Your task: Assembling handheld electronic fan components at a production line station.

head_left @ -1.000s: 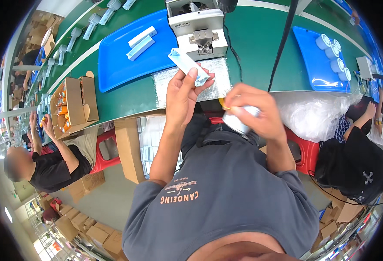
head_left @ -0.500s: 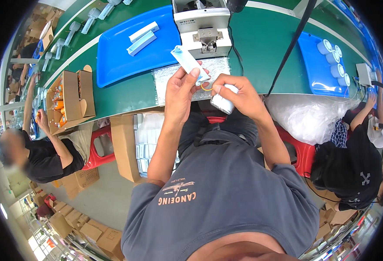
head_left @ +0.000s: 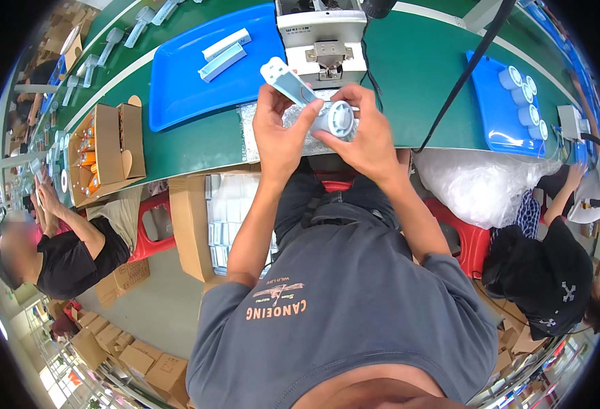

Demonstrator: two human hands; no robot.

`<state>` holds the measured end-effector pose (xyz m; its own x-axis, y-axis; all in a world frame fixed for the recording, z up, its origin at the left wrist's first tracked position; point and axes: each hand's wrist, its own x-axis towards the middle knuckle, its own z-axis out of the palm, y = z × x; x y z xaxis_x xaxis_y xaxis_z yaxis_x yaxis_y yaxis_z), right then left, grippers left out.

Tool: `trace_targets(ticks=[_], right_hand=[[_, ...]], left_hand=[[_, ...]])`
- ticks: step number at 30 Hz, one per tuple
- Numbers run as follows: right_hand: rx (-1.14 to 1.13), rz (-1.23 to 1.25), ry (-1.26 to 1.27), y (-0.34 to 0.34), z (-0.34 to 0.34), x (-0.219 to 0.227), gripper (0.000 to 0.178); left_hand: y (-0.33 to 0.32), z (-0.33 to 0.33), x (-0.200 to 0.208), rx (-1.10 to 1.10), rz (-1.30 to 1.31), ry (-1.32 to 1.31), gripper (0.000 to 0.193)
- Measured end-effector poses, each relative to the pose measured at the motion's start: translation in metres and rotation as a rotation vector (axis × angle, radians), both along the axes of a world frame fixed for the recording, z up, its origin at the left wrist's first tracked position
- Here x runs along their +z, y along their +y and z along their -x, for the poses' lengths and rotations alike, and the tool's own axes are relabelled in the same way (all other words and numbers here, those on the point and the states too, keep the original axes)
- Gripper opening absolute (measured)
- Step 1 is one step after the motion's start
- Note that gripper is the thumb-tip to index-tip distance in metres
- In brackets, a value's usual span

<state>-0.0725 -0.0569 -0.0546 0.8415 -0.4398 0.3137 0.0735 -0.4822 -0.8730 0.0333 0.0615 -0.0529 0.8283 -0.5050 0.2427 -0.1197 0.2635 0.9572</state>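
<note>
"Pale blue handle (head_left: 289,82), one, long and channel-shaped, with round white part (head_left: 332,120), one, spoked face. Head view. Position?"

"Both raised in front of the body, above the near edge of the green desk (head_left: 416,58). The handle slants up and leftward; the round part sits at its lower end. Whether the two are joined, I cannot tell."

"Left grip (head_left: 279,133)?"

"Narrow, holding the handle: thumb on the near side, fingers behind. The handle's far end sticks out beyond the fingertips, toward the white machine (head_left: 300,51)."

"Right grip (head_left: 364,136)?"

"Curled around the round part, forefinger above, thumb below. The part lies between the two, just beside the left thumb."

"Surroundings, left?"

"Blue tray (head_left: 177,102), one, bearing two pale bars (head_left: 223,63) side by side. Cardboard box (head_left: 133,150), one, with orange items (head_left: 87,158) inside. Below the desk, open carton (head_left: 185,228), one, filled with small pale pieces (head_left: 223,228)."

"Under the grips?"

"Clear bubbly sheet (head_left: 249,133), at the desk edge."

"Right?"

"Second blue tray (head_left: 492,116), one, carrying a group of round white cups (head_left: 521,94), well apart from both grips."
</note>
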Motion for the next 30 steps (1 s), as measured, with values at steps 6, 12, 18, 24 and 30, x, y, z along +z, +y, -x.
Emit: trace_targets(ticks=[6, 12, 18, 24, 30], right_hand=[[-0.014, 0.215, 0.041, 0.001, 0.002, -0.001, 0.067], [0.117, 0.07, -0.045, -0.032, 0.004, 0.031, 0.052], [0.237, -0.019, 0.092, -0.056, 0.01, 0.029, 0.037], [0.134, 0.155, 0.154, -0.067, 0.011, 0.03, 0.041], [0.213, 0.219, 0.05, -0.071, 0.014, 0.022, 0.043]], left_hand=[[-0.005, 0.009, -0.014, 0.013, -0.064, -0.058, 0.054], [-0.017, 0.032, -0.021, -0.052, -0.047, -0.085, 0.058], [-0.021, 0.047, -0.011, 0.086, -0.375, -0.479, 0.084], [-0.021, 0.039, -0.023, -0.072, -0.295, -0.308, 0.075], [-0.014, 0.024, -0.026, -0.219, -0.313, -0.346, 0.066]])
